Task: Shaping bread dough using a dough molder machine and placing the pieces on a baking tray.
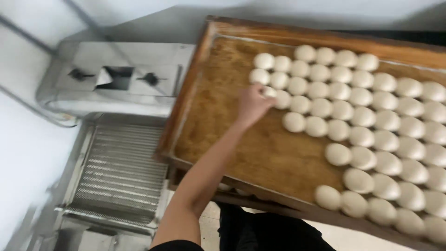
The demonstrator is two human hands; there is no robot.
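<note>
My left hand (251,104) reaches across the wooden tray (195,93), fingers curled around 1 dough ball (269,91) at the near end of a row. The picture is blurred there, so I cannot tell how firmly I grip it, only that the fingers wrap its left side. My right hand is out of view.

The dough balls (371,121) are pale, smooth and round, packed in slanting rows that touch each other and fill the right part of the tray. The tray's floor is covered by a coarse, brownish, crumbly layer (218,121), and its raised rim is dark, worn wood. The left part of the tray lies bare of dough, giving my arm open room between the rim and the nearest balls.

Left of the tray stands a stainless steel machine (121,79) with a square opening on top and 2 dark knobs beside it. Below it runs a ribbed metal conveyor (121,172) of fine crosswise rods. The tray's near corner overhangs the conveyor's right edge.
</note>
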